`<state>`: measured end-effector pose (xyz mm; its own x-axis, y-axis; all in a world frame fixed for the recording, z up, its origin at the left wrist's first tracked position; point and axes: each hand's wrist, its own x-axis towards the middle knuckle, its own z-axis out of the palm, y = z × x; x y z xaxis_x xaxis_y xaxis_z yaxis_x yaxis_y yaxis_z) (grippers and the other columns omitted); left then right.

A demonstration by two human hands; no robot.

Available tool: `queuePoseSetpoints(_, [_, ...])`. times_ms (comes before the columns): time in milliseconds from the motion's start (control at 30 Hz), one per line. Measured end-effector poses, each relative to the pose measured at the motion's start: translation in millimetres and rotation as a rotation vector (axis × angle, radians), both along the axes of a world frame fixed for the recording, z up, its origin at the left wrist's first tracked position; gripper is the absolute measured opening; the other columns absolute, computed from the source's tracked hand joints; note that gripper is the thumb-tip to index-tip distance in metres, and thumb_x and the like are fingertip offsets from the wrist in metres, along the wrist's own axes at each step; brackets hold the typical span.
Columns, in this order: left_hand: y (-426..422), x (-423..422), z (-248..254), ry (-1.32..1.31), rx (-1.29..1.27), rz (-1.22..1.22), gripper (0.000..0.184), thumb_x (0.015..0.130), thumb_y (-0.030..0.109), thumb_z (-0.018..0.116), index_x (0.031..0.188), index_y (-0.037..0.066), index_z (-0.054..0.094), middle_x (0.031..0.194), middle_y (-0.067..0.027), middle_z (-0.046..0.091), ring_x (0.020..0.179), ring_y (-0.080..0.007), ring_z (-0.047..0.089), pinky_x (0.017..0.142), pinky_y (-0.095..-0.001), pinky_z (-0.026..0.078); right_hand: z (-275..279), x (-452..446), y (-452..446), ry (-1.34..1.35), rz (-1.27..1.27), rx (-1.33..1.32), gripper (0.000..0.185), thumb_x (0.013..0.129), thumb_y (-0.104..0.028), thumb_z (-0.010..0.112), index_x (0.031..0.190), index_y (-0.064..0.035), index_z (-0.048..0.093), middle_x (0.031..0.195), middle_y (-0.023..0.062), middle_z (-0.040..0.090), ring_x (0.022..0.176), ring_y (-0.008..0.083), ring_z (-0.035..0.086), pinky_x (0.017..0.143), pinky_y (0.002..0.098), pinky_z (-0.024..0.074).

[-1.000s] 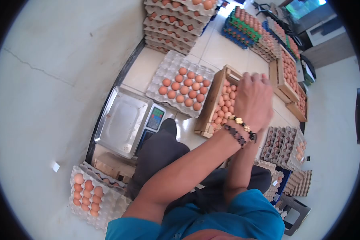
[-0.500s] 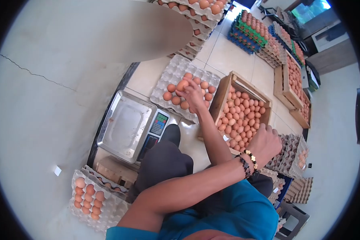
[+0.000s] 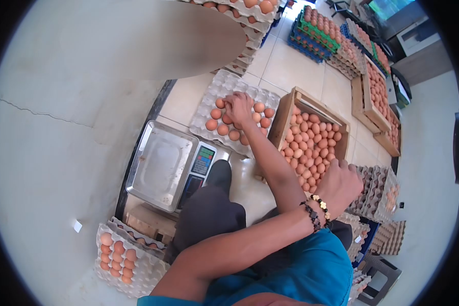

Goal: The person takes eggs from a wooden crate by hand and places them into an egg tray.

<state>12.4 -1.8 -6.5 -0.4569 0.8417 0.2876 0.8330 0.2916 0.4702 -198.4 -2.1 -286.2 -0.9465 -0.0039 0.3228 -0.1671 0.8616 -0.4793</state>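
Observation:
My bare right hand [image 3: 240, 108] is lowered over the grey egg tray [image 3: 209, 97], its fingers curled down among the brown eggs [image 3: 223, 129]; whatever is beneath the fingers is hidden. My left forearm, with dark and gold bracelets, crosses over the right one. At its end, my left hand [image 3: 341, 181] is curled closed above the near right corner of the wooden crate [image 3: 276, 122]; its palm side is out of sight. Loose brown eggs [image 3: 316, 145] lie piled in the crate.
Left of my foot is a scale with a metal pan [image 3: 163, 163]. A tray with several eggs [image 3: 116, 260] is at the lower left. Stacked trays [image 3: 377, 191] stand right of my left hand; coloured tray stacks [image 3: 316, 35] and more crates [image 3: 370, 104] are farther back.
Since one second ago, my right hand has moved from the crate to the tray, lowering there from an egg grip half a second ago. My left hand has shifted toward the crate's near right corner.

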Motion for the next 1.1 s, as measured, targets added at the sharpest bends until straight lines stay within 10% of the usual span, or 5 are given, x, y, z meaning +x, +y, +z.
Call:
queuePoseSetpoints(267, [1, 11, -14, 0.0, -0.142, 0.033, 0.015, 0.086, 0.017, 0.061, 0.096, 0.013, 0.071, 0.091, -0.0023, 0.068, 0.092, -0.0207, 0.063, 0.075, -0.0376, 0.045, 22, 96, 105, 0.611, -0.454, -0.044, 0.023, 0.077, 0.002, 0.058, 0.099, -0.0017, 0.063, 0.097, 0.015, 0.065, 0.091, 0.0321, 0.064, 0.085, 0.0421, 0.0501])
queuePoseSetpoints(400, [-1, 20, -27, -0.027, -0.475, 0.025, 0.015, 0.084, 0.016, 0.064, 0.095, 0.011, 0.071, 0.093, -0.005, 0.069, 0.095, -0.0229, 0.065, 0.079, -0.0385, 0.047, 7, 132, 198, 0.542, -0.908, -0.609, 0.022, 0.085, 0.002, 0.053, 0.103, -0.0029, 0.064, 0.097, 0.0156, 0.064, 0.089, 0.033, 0.064, 0.087, 0.0441, 0.0505])
queuePoseSetpoints(567, [-11, 15, -37, -0.044, -0.535, -0.067, 0.02, 0.079, 0.017, 0.069, 0.097, 0.008, 0.07, 0.092, -0.0079, 0.069, 0.096, -0.0253, 0.066, 0.081, -0.0384, 0.048, -29, 163, 261, -0.256, -0.966, -0.052, 0.019, 0.083, -0.01, 0.061, 0.101, -0.0046, 0.059, 0.104, 0.0158, 0.061, 0.101, 0.0322, 0.058, 0.085, 0.0417, 0.0497])
queuePoseSetpoints(700, [-6, 1, -43, -0.027, -0.595, -0.011, 0.027, 0.079, 0.016, 0.068, 0.104, 0.006, 0.067, 0.096, -0.0102, 0.068, 0.096, -0.0253, 0.065, 0.079, -0.0377, 0.047, -57, 150, 300, -0.158, -0.752, 0.329, 0.025, 0.081, -0.014, 0.064, 0.105, -0.009, 0.063, 0.108, 0.0163, 0.06, 0.104, 0.0343, 0.06, 0.086, 0.0465, 0.0478])
queuePoseSetpoints(1100, [-6, 5, -58, -0.051, -0.664, -0.023, 0.022, 0.084, 0.018, 0.063, 0.103, 0.008, 0.068, 0.098, -0.0085, 0.067, 0.097, -0.0228, 0.063, 0.076, -0.0378, 0.046, -70, 116, 325, -0.221, -0.709, 0.305, 0.034, 0.089, -0.016, 0.059, 0.123, -0.0078, 0.057, 0.111, 0.0156, 0.061, 0.097, 0.0277, 0.063, 0.082, 0.0392, 0.0519])
